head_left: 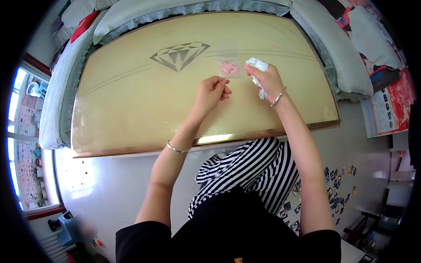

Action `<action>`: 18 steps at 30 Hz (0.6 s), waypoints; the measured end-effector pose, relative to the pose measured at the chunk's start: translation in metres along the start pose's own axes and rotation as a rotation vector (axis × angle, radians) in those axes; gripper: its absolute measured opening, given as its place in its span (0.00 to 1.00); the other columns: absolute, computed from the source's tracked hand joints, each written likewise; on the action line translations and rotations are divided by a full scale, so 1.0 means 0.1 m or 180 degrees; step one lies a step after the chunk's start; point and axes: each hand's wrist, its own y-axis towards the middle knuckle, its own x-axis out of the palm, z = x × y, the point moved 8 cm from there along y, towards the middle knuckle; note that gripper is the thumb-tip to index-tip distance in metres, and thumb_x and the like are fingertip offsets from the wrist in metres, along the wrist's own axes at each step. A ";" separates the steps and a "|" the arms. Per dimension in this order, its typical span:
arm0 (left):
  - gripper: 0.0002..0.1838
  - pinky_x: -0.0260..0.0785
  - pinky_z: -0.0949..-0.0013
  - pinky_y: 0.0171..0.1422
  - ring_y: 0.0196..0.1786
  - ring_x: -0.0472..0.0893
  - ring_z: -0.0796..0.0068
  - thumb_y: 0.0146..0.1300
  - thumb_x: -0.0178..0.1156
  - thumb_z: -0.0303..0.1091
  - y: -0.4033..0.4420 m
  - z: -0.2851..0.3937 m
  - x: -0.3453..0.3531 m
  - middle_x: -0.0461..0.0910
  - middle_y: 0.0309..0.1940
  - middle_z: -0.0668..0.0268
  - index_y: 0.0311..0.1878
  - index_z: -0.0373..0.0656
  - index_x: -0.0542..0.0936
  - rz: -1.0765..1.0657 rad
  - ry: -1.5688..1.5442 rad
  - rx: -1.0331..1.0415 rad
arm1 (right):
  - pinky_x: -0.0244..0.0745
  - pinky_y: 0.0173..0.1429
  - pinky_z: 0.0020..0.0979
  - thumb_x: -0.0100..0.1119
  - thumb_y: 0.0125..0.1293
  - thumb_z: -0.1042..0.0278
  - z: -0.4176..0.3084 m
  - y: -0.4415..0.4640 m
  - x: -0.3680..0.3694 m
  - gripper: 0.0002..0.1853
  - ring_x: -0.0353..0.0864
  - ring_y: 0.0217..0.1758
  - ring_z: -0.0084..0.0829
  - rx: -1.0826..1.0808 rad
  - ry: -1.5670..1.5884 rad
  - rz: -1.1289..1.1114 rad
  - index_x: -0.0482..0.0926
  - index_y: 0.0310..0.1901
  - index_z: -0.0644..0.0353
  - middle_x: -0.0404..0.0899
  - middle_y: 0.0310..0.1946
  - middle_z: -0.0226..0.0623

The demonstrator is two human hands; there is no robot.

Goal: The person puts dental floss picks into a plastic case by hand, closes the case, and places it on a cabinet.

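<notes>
My right hand (pixel 268 79) is closed around a crumpled white tissue (pixel 258 65), raised over the right half of the table. Part of the tissue hangs out below the palm. My left hand (pixel 212 92) is in a pinch, thumb against the curled fingers. Whatever lies between those fingertips, if anything, is too small to make out. Just beyond the left fingertips a clear plastic bag (pixel 229 47) lies flat on the table. Several thin, pale pink pieces (pixel 229 68) are gathered in its near end.
The glossy cream table (pixel 127 118) bears a printed diamond (pixel 180 55). Grey-covered sofas (pixel 193 18) border its far side and both ends. Many small cards (pixel 335 193) are scattered on the floor at the right. A blue stool-like object (pixel 68 230) stands at the lower left.
</notes>
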 end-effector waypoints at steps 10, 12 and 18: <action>0.12 0.71 0.67 0.35 0.27 0.79 0.68 0.59 0.56 0.34 0.73 0.04 -0.18 0.80 0.25 0.58 0.40 0.38 0.82 0.0312 0.2256 0.0585 | 0.70 0.33 0.25 0.64 0.54 0.63 0.34 0.66 0.08 0.11 0.76 0.27 0.21 0.0002 -0.0325 0.0258 0.81 0.32 0.64 0.80 0.25 0.30; 0.12 0.71 0.66 0.36 0.28 0.80 0.66 0.58 0.56 0.34 0.77 0.03 -0.15 0.80 0.25 0.57 0.42 0.39 0.81 0.0313 0.2393 0.0746 | 0.71 0.33 0.26 0.63 0.54 0.63 0.40 0.72 0.10 0.12 0.77 0.26 0.22 0.0138 -0.0595 0.0233 0.81 0.32 0.64 0.81 0.25 0.32; 0.13 0.72 0.65 0.38 0.30 0.81 0.64 0.54 0.57 0.33 0.80 -0.01 -0.14 0.81 0.26 0.59 0.43 0.40 0.80 0.0461 0.2435 0.0814 | 0.73 0.34 0.28 0.62 0.53 0.61 0.50 0.82 0.07 0.16 0.81 0.28 0.27 -0.0148 -0.1085 0.0410 0.81 0.38 0.65 0.82 0.26 0.38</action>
